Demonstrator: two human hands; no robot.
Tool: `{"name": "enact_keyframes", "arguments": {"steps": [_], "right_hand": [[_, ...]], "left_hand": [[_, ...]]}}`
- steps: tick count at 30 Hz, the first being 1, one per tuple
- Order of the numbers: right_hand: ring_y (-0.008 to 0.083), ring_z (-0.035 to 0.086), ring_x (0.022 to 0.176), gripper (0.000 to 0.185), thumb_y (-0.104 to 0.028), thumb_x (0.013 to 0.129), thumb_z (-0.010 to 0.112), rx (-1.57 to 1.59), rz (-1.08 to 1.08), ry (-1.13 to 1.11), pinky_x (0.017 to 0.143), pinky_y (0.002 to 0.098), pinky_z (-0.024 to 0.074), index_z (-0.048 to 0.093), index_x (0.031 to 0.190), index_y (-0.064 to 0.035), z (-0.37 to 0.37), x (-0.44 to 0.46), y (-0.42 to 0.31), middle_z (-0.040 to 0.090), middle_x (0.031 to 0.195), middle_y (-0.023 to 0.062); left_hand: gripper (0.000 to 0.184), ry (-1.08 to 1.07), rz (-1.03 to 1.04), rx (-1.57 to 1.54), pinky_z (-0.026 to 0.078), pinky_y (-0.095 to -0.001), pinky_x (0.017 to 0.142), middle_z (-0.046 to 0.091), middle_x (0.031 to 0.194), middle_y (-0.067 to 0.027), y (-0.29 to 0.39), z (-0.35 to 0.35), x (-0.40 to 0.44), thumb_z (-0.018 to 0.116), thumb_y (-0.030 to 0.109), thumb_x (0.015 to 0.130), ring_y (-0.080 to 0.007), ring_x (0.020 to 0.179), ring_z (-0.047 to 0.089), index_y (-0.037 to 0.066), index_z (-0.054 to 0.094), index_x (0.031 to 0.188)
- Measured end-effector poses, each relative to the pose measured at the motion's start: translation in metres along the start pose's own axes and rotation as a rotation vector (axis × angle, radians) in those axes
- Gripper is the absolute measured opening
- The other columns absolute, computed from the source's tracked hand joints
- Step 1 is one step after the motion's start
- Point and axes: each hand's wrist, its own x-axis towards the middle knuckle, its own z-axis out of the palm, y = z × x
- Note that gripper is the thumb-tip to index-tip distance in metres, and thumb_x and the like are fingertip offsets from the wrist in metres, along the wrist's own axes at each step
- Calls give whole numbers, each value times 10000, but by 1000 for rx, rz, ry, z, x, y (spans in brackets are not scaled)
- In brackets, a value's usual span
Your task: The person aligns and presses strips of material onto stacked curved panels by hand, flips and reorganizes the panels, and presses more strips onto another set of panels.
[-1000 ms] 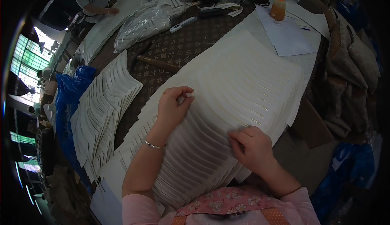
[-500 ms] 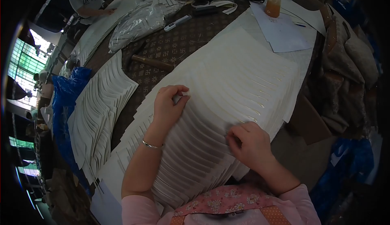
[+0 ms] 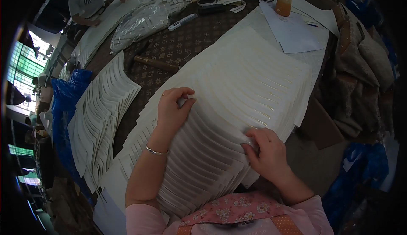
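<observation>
Before me lies a wide fan of overlapping white curved strips (image 3: 207, 150), flexible and sheet-like. Thin yellowish glossy lines (image 3: 267, 107) run along the strips on the far side. At the upper left end of one strip, my left hand (image 3: 174, 110) is closed, thumb and forefinger pinching its edge. Toward the other end of that strip, my right hand (image 3: 267, 150) is also closed, with thumb and fingertips at the edge. The strip between the hands follows the curve of those beneath it.
A second fanned stack of white strips (image 3: 101, 116) lies left. Beyond are a wooden-handled tool (image 3: 156, 63), a utility knife (image 3: 183, 22), a plastic-wrapped bundle (image 3: 140, 27) and an orange-tipped bottle (image 3: 283, 4) on paper (image 3: 296, 35). Another person (image 3: 89, 1) works at the far left.
My right hand has shifted slightly right and down, its fingers now a little more parted from the thumb. My left hand keeps its pinch. The view has moved slightly.
</observation>
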Motion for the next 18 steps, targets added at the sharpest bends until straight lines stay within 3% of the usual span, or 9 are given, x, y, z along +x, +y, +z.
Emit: {"name": "enact_keyframes", "arguments": {"steps": [10,16,18], "right_hand": [[289,595,766,72,-112,804,705,-23,-65,-39,601,405,497,659,855,-132,-5,9,-1,546,790,65],[304,583,886,226,-40,731,651,-141,-203,-164,746,410,503,662,954,-67,0,19,-11,572,928,98],[305,569,964,377,-42,726,614,-70,-371,-147,834,398,485,630,1098,15,14,25,-21,576,1089,131]], "left_hand": [[209,69,-58,-66,483,-350,851,686,874,-40,0,5,-2,777,73,766,-226,932,602,89,730,970],[212,48,-17,-19,480,-352,849,684,869,-31,1,3,-1,777,75,762,-227,926,602,95,728,967],[213,48,-6,-10,479,-352,847,683,868,-31,-1,3,0,777,78,762,-226,924,602,99,727,969]]}}
